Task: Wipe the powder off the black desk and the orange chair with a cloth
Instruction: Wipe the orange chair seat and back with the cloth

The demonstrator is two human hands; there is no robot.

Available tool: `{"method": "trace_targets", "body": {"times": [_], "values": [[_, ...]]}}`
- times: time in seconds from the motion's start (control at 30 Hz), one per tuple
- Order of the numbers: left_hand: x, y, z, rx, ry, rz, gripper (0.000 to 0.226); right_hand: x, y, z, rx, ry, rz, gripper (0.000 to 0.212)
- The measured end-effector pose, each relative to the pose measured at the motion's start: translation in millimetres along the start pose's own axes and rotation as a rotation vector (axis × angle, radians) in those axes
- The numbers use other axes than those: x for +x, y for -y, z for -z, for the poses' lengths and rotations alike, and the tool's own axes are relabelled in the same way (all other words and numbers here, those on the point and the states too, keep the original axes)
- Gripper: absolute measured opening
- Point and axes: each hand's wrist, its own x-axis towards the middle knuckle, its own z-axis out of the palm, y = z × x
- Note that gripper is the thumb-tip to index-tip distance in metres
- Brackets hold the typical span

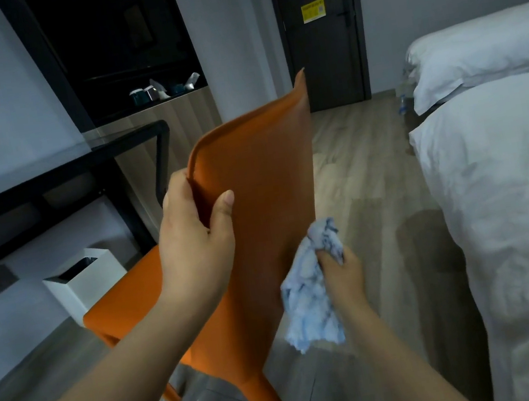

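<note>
The orange chair (263, 179) stands in the middle of the head view, its backrest turned toward me and its seat pointing left at the black desk (45, 179). My left hand (196, 238) grips the left edge of the backrest near its top corner. My right hand (342, 273) is closed on a crumpled light-blue cloth (309, 293), pressed against the lower right part of the backrest's rear face. A pale smear of powder lies on the floor by the chair's front leg. The desk top is glossy and partly hidden by the chair.
A white waste bin (85, 280) stands under the desk. The bed with white duvet (512, 195) and pillow fills the right side. Wooden floor runs between chair and bed toward a dark door (319, 28). Cups sit on a shelf at the back.
</note>
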Motion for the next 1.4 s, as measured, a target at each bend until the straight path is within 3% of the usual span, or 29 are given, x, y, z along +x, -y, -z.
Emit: {"method": "trace_targets", "body": {"times": [0.17,0.47,0.57,0.7,0.83,1.13,1.17,1.23,1.4], "values": [[1.4,-4.2,5.1,-0.013,0.039,0.034,0.016,16.1,90.6,-0.5,0.01,-0.058,0.294,0.011],[19.4,-22.3,31.9,-0.06,0.171,0.06,0.014,28.4,155.6,-30.1,-0.006,-0.065,0.496,0.022],[33.3,-35.3,31.1,-0.004,0.173,-0.024,0.033,32.9,152.7,-37.9,-0.028,-0.072,0.466,0.038],[47.2,-45.5,16.5,0.083,0.109,-0.132,0.054,41.7,125.5,-36.4,-0.016,-0.04,0.413,0.037],[49.3,-37.4,7.1,0.079,0.042,-0.201,0.043,46.3,83.3,-34.4,-0.01,-0.036,0.336,0.012],[48.8,-30.6,3.6,0.064,0.007,-0.264,0.038,42.5,0.8,-39.0,-0.064,0.033,0.104,0.035],[48.6,-30.6,3.3,0.063,0.003,-0.268,0.038,42.0,-9.2,-38.4,-0.059,0.058,0.088,0.035],[48.0,-30.1,3.5,0.06,-0.006,-0.276,0.039,36.6,-22.7,-36.5,-0.062,0.081,0.048,0.011],[47.2,-29.0,1.1,0.06,-0.015,-0.283,0.038,29.7,-65.0,-33.1,-0.174,0.066,-0.023,0.014]]}}
